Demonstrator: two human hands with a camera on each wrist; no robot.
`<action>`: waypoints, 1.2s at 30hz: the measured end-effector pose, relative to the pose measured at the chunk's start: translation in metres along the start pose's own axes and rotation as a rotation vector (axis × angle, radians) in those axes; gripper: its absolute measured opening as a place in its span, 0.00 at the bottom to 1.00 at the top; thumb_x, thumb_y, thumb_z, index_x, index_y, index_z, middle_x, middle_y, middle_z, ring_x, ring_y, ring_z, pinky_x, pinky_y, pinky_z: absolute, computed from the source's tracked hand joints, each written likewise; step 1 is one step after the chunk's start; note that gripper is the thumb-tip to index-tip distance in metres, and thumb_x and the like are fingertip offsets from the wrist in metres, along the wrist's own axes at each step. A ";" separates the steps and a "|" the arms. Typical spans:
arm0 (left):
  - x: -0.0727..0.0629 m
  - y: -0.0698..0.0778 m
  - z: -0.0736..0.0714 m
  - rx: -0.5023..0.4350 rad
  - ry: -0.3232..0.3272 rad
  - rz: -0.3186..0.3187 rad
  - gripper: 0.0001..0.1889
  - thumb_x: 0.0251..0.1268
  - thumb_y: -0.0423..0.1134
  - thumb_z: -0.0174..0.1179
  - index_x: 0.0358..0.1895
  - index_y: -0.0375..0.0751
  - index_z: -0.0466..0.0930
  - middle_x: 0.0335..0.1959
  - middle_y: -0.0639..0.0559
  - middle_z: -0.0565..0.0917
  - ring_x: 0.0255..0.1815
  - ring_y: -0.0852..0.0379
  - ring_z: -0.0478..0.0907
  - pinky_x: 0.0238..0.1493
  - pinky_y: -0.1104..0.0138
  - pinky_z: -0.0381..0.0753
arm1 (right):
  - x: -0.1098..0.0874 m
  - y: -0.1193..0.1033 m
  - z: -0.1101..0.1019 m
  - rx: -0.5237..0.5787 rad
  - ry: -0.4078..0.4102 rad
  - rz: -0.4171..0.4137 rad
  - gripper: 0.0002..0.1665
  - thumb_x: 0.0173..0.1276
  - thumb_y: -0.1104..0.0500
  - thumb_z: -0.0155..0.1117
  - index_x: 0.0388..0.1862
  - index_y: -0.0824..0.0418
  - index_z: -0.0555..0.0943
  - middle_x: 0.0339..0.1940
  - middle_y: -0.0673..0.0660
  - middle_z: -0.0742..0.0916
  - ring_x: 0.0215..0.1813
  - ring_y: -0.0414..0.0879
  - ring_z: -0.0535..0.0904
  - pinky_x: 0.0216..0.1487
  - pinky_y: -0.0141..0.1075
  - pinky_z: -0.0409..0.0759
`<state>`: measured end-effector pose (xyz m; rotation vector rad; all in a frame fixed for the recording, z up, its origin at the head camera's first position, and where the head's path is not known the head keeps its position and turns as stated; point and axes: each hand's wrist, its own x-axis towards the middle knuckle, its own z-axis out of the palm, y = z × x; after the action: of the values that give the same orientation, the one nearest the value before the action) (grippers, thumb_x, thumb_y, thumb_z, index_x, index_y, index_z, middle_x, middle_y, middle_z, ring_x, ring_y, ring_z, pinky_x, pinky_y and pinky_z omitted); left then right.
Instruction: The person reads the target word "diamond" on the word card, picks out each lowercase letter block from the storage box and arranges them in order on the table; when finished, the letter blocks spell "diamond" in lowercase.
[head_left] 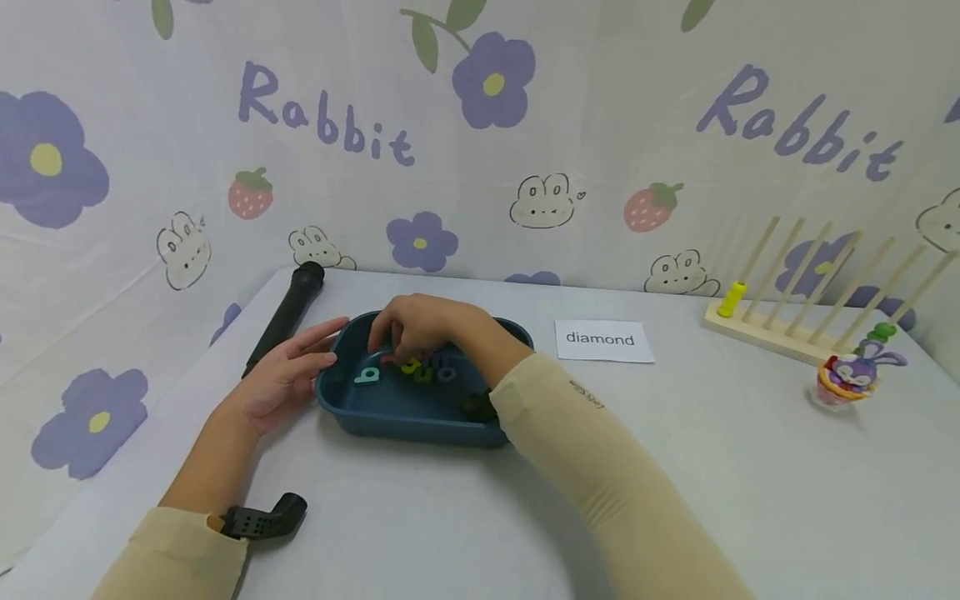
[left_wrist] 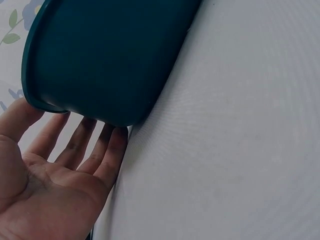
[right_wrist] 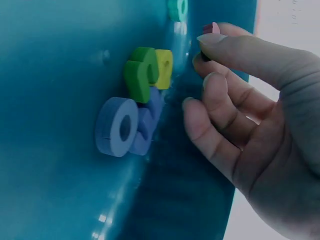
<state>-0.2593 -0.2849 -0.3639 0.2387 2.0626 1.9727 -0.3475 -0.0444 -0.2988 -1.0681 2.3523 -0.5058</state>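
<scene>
A dark teal tray (head_left: 420, 428) holds several coloured letter pieces. My right hand (head_left: 420, 321) reaches down into it; in the right wrist view, thumb and forefinger pinch a small pink letter piece (right_wrist: 211, 28), mostly covered by the fingertips. Lying on the tray floor are a purple-blue o (right_wrist: 117, 127), a green n (right_wrist: 141, 74), a yellow letter (right_wrist: 164, 69) partly behind it, and a turquoise letter (head_left: 367, 376) near the left end. My left hand (left_wrist: 60, 180) has its fingers extended, with fingertips at the tray's left end and palm upturned.
A white card (head_left: 604, 342) reading "diamond" lies right of the tray. Left of it is a long black cylinder (head_left: 288, 315). Farther right stand a wooden peg rack (head_left: 780, 337) with beads and a purple rabbit figurine (head_left: 847, 375). Printed cloth (head_left: 465, 183) hangs behind.
</scene>
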 end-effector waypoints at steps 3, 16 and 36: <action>0.000 0.000 0.001 0.008 -0.001 0.005 0.32 0.81 0.40 0.53 0.83 0.48 0.56 0.85 0.40 0.52 0.76 0.49 0.63 0.60 0.73 0.78 | -0.001 0.001 -0.002 0.006 -0.016 -0.012 0.19 0.72 0.63 0.68 0.59 0.52 0.87 0.43 0.55 0.87 0.38 0.47 0.83 0.42 0.35 0.83; 0.001 -0.002 0.002 -0.010 -0.016 0.009 0.32 0.81 0.41 0.52 0.83 0.51 0.56 0.85 0.40 0.49 0.80 0.43 0.57 0.60 0.74 0.78 | -0.008 0.004 -0.005 0.110 -0.018 -0.044 0.18 0.67 0.65 0.72 0.56 0.60 0.87 0.42 0.54 0.89 0.42 0.46 0.84 0.48 0.34 0.84; 0.000 0.001 0.003 -0.018 -0.016 0.006 0.32 0.82 0.41 0.52 0.83 0.50 0.55 0.86 0.40 0.48 0.80 0.45 0.57 0.61 0.73 0.79 | -0.036 -0.003 -0.028 0.150 0.140 -0.051 0.22 0.67 0.58 0.73 0.60 0.60 0.85 0.45 0.53 0.88 0.48 0.48 0.82 0.51 0.36 0.82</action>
<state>-0.2587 -0.2815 -0.3627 0.2563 2.0360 1.9851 -0.3420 -0.0151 -0.2640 -1.0557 2.3681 -0.7859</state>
